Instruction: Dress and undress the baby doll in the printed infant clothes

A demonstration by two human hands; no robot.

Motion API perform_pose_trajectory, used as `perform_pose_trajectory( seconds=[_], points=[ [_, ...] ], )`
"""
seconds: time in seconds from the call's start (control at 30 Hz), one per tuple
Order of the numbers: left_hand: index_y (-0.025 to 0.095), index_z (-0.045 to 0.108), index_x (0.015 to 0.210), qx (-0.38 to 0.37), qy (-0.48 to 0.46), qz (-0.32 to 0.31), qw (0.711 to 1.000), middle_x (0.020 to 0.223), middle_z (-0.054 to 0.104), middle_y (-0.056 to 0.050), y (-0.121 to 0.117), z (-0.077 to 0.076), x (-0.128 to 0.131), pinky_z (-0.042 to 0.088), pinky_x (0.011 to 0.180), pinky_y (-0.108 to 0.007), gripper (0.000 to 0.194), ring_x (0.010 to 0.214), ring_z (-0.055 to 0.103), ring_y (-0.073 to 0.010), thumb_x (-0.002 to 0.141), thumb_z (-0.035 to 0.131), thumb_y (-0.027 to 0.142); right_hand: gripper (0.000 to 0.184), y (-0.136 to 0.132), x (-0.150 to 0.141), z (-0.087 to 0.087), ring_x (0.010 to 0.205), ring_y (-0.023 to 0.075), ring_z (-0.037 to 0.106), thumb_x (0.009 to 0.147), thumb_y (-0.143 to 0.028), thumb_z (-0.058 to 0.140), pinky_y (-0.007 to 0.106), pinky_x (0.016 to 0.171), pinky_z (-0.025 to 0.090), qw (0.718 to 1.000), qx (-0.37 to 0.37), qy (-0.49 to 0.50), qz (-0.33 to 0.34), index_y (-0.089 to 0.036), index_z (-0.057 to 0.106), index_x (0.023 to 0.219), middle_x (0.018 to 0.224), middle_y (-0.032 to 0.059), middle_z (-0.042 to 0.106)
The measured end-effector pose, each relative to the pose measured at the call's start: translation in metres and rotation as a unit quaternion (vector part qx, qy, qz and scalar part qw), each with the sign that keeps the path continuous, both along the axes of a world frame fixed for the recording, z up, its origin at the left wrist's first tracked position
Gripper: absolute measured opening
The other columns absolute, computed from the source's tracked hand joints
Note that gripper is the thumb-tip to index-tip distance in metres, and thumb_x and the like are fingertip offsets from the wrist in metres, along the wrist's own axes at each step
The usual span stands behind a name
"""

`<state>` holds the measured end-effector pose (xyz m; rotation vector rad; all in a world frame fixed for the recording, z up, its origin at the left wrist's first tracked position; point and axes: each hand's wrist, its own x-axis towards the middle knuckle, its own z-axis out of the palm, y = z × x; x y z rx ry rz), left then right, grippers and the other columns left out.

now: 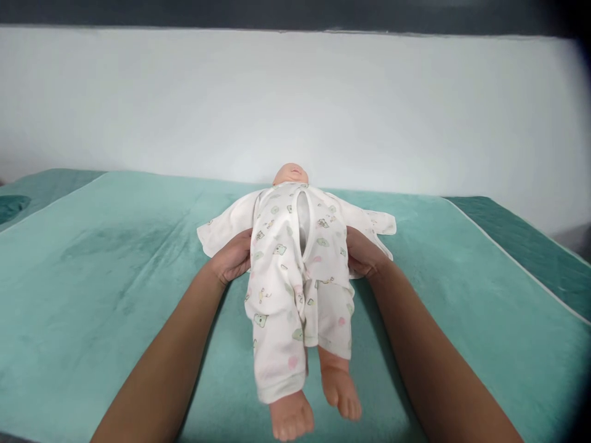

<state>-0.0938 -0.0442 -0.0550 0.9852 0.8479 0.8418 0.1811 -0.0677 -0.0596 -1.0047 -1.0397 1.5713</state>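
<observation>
A baby doll [290,174] lies on its back, head away from me and bare feet towards me. It wears white baby clothes [277,246] printed with small green and pink figures. An oval gap runs down the front of the cloth. Both pale sleeves spread out to the sides. My left hand [233,255] curls in against the left side of the clothes at the doll's middle. Opposite it, my right hand [364,252] curls in at the right side. The cloth hides the fingertips of both hands. One trouser leg reaches lower than the other.
A smooth turquoise cover [115,277] lies under the doll. Darker green strips [521,234] with pale seams run along its sides. Behind its far edge rises a white wall [295,92], with a dark band [277,13] above.
</observation>
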Motion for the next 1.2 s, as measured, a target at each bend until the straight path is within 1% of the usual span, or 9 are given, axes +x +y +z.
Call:
perform_pose_trajectory(
  seconds=[0.13, 0.27, 0.47, 0.63, 0.77, 0.9, 0.97, 1.03, 1.2],
  points=[
    [0.014, 0.072, 0.117, -0.015, -0.020, -0.004, 1.000, 0.100, 0.078, -0.012, -0.003, 0.001, 0.002, 0.062, 0.086, -0.037, 0.041, 0.097, 0.074, -0.0292, 0.076, 0.077, 0.015, 0.022, -0.005, -0.010, 0.002, 0.090, 0.0284, 0.072, 0.061, -0.021, 0.082, 0.040, 0.076, 0.062, 0.999, -0.018, 0.015, -0.035, -0.025, 0.071, 0.080, 0.085, 0.0059, 0.077],
    [0.014, 0.071, 0.120, -0.013, -0.033, 0.007, 0.999, 0.103, 0.078, -0.012, -0.004, 0.002, 0.002, 0.062, 0.089, -0.037, 0.042, 0.100, 0.073, -0.0284, 0.078, 0.074, 0.015, 0.022, -0.007, -0.016, 0.005, 0.092, 0.0291, 0.072, 0.061, -0.021, 0.082, 0.040, 0.077, 0.062, 0.999, -0.017, 0.011, -0.039, -0.024, 0.072, 0.081, 0.088, 0.0071, 0.077],
    [0.013, 0.069, 0.124, 0.000, -0.062, -0.008, 0.998, 0.109, 0.077, -0.013, -0.003, 0.002, 0.000, 0.060, 0.091, -0.039, 0.044, 0.102, 0.073, -0.0289, 0.081, 0.071, 0.020, 0.031, -0.003, -0.015, -0.002, 0.091, 0.0285, 0.073, 0.061, -0.024, 0.082, 0.041, 0.078, 0.061, 0.997, -0.009, 0.050, -0.056, -0.026, 0.073, 0.090, 0.086, 0.0052, 0.078],
    [0.014, 0.069, 0.124, 0.006, -0.053, -0.011, 0.999, 0.109, 0.077, -0.012, -0.004, 0.002, -0.002, 0.061, 0.091, -0.039, 0.052, 0.102, 0.072, -0.0297, 0.072, 0.076, 0.013, 0.033, -0.003, -0.015, -0.002, 0.088, 0.0267, 0.073, 0.062, -0.022, 0.081, 0.039, 0.077, 0.061, 0.996, -0.004, 0.062, -0.066, -0.026, 0.072, 0.094, 0.086, 0.0040, 0.077],
    [0.015, 0.071, 0.120, 0.009, -0.037, -0.010, 0.999, 0.110, 0.076, -0.012, -0.005, 0.002, -0.002, 0.062, 0.087, -0.037, 0.055, 0.102, 0.073, -0.0297, 0.066, 0.079, 0.009, 0.030, -0.003, -0.009, 0.000, 0.079, 0.0235, 0.073, 0.061, -0.019, 0.080, 0.033, 0.068, 0.061, 0.997, -0.014, 0.054, -0.054, -0.023, 0.072, 0.090, 0.079, 0.0027, 0.076],
    [0.015, 0.072, 0.119, 0.024, -0.024, -0.019, 0.999, 0.108, 0.077, -0.012, -0.006, 0.002, 0.002, 0.061, 0.089, -0.038, 0.054, 0.102, 0.072, -0.0299, 0.066, 0.080, 0.010, 0.021, -0.002, 0.000, -0.002, 0.067, 0.0190, 0.070, 0.065, -0.021, 0.078, 0.026, 0.054, 0.055, 0.999, -0.003, 0.026, -0.027, -0.023, 0.071, 0.085, 0.069, 0.0001, 0.073],
    [0.016, 0.072, 0.119, 0.032, -0.014, -0.020, 0.999, 0.106, 0.077, -0.012, -0.006, 0.002, 0.003, 0.061, 0.090, -0.038, 0.053, 0.101, 0.072, -0.0302, 0.067, 0.080, 0.011, 0.017, -0.002, 0.002, -0.003, 0.063, 0.0179, 0.069, 0.066, -0.022, 0.078, 0.024, 0.051, 0.053, 1.000, -0.003, 0.009, -0.016, -0.023, 0.070, 0.082, 0.065, -0.0004, 0.071],
    [0.016, 0.073, 0.117, 0.033, -0.003, -0.017, 0.999, 0.103, 0.078, -0.011, -0.006, 0.003, 0.004, 0.061, 0.090, -0.039, 0.051, 0.101, 0.072, -0.0307, 0.067, 0.081, 0.013, 0.016, -0.002, 0.003, -0.003, 0.065, 0.0185, 0.070, 0.066, -0.023, 0.078, 0.026, 0.054, 0.054, 1.000, 0.001, 0.007, -0.010, -0.023, 0.070, 0.081, 0.066, -0.0001, 0.071],
    [0.017, 0.076, 0.111, 0.018, 0.010, -0.011, 1.000, 0.098, 0.078, -0.010, -0.006, 0.004, 0.005, 0.061, 0.087, -0.038, 0.042, 0.098, 0.073, -0.0302, 0.068, 0.080, 0.016, 0.023, -0.003, -0.004, -0.002, 0.084, 0.0237, 0.073, 0.063, -0.026, 0.081, 0.033, 0.071, 0.059, 0.999, -0.002, 0.042, -0.013, -0.024, 0.071, 0.084, 0.079, 0.0028, 0.075]
  ],
)
